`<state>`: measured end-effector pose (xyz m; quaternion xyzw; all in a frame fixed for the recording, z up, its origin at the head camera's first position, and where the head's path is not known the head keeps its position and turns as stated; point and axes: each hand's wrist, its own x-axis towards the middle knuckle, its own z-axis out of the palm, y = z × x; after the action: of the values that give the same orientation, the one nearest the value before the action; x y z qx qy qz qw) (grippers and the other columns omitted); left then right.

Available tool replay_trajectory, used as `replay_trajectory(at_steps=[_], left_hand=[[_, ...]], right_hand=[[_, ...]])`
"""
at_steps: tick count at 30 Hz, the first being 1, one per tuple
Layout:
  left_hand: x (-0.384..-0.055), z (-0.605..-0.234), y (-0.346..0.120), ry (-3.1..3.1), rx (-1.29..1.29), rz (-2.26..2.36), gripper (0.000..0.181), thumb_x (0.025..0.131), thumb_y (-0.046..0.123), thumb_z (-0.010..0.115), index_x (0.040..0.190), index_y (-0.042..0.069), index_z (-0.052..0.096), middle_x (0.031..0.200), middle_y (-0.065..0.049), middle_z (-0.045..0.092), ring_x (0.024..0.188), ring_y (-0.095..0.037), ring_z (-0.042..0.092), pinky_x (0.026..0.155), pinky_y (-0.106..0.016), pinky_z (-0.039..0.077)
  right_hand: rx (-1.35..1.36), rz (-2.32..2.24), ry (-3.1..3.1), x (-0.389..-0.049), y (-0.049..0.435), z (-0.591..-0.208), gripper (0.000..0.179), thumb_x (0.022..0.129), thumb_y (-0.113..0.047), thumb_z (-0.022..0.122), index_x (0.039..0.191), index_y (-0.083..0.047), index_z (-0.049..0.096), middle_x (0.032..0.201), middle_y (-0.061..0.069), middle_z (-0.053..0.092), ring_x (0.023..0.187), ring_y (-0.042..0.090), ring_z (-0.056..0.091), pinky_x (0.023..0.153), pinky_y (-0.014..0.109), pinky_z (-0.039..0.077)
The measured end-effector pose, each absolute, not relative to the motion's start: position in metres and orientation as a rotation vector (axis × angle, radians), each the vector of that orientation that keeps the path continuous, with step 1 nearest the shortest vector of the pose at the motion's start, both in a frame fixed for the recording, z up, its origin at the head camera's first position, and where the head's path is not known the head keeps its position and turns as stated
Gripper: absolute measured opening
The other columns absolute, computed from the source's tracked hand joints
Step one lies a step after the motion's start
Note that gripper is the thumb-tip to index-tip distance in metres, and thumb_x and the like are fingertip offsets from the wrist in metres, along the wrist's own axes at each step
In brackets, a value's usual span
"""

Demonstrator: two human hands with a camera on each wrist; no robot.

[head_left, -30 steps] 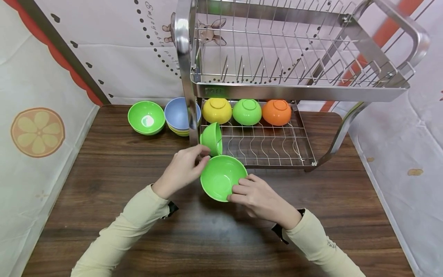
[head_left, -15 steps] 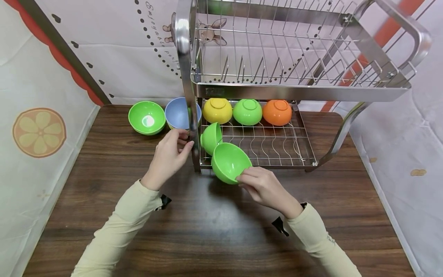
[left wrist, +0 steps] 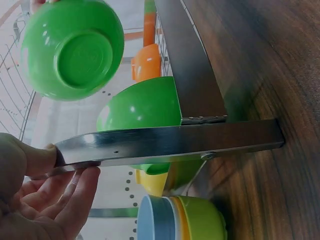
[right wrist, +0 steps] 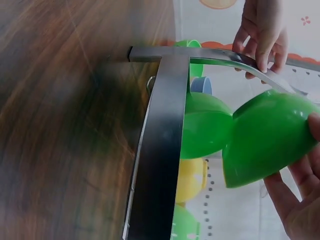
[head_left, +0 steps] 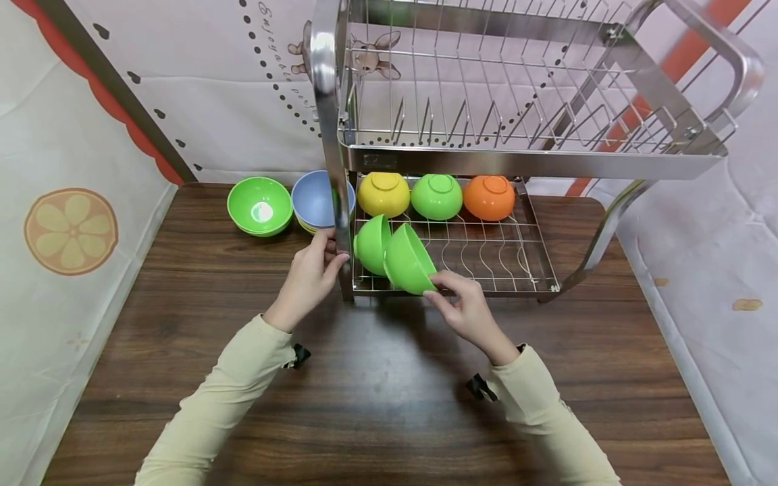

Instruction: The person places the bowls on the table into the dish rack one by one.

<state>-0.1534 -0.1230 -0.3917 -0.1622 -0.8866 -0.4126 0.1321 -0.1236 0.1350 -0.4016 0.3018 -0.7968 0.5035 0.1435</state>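
My right hand (head_left: 464, 307) pinches the rim of a green bowl (head_left: 408, 262), tilted on its side above the front of the lower rack shelf. Right behind it another green bowl (head_left: 372, 244) stands on edge in the wires. In the right wrist view the held green bowl (right wrist: 272, 140) meets or overlaps the standing one; I cannot tell if they touch. My left hand (head_left: 306, 280) holds the front left post of the metal dish rack (head_left: 340, 202), thumb on one side and fingers on the other, as the left wrist view shows on the post (left wrist: 150, 145).
Upside-down bowls line the shelf's back: yellow (head_left: 383, 196), green (head_left: 436, 198) and orange (head_left: 489, 198). Left of the rack stand a green bowl stack (head_left: 260, 206) and a stack topped by a blue bowl (head_left: 313, 199). The upper rack tier (head_left: 529, 164) overhangs the lower shelf.
The right hand has raised the green bowl from the table side toward the shelf and turned it on its side. My left hand has left the bowls and taken hold of the rack post.
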Motion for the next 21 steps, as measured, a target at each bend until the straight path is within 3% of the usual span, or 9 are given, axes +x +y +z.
replay_trajectory(at_steps=[8,15,21], left_hand=[[-0.152,-0.391,-0.125,-2.601,-0.448,-1.16,0.032,0.085,0.007,0.062,0.111,0.0,0.045,0.087,-0.015,0.064,0.072,-0.023,0.063,0.065,-0.034,0.052],[-0.153,-0.388,-0.125,-2.635,-0.418,-1.162,0.033,0.084,0.008,0.063,0.111,0.0,0.046,0.087,-0.016,0.064,0.071,-0.024,0.063,0.064,-0.036,0.051],[-0.153,-0.386,-0.126,-2.657,-0.419,-1.174,0.033,0.083,0.009,0.064,0.11,-0.001,0.046,0.087,-0.017,0.064,0.072,-0.025,0.064,0.066,-0.036,0.052]], right_hand=[[0.554,1.82,-2.318,-0.13,0.126,-0.395,0.013,0.079,0.01,0.061,0.092,0.012,0.06,0.077,0.02,0.06,0.066,0.005,0.052,0.058,0.017,0.045],[0.26,2.098,-2.211,-0.143,0.118,-0.408,0.017,0.079,0.01,0.059,0.096,0.015,0.057,0.076,-0.004,0.062,0.068,0.006,0.054,0.06,0.018,0.044],[0.004,2.361,-2.044,-0.152,0.112,-0.413,0.015,0.079,0.013,0.056,0.093,0.008,0.058,0.072,-0.007,0.062,0.065,0.005,0.056,0.058,0.018,0.048]])
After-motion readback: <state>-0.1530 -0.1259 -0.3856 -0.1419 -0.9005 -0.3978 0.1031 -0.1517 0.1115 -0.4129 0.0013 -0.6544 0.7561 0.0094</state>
